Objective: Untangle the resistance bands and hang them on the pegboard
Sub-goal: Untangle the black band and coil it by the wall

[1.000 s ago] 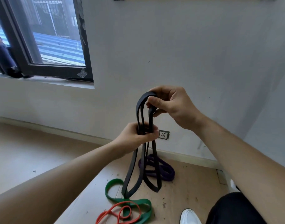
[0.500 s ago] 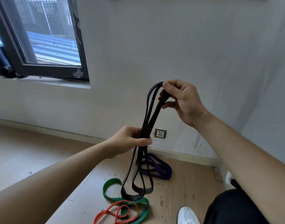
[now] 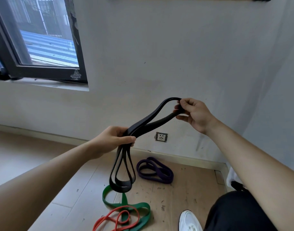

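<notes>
While your left grip point(image 3: 113, 140) clasps the black band point(image 3: 161, 121) at its middle, your right grip point(image 3: 194, 114) pinches its upper loop; the green band point(image 3: 139, 205), red band point(image 3: 119, 208) and purple band point(image 3: 157, 170) lie on the floor point(image 3: 184, 192) below.

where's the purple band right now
In the head view, the purple band lies on the floor right of centre, below the wall socket. It is just right of the black band's hanging loops.
</notes>
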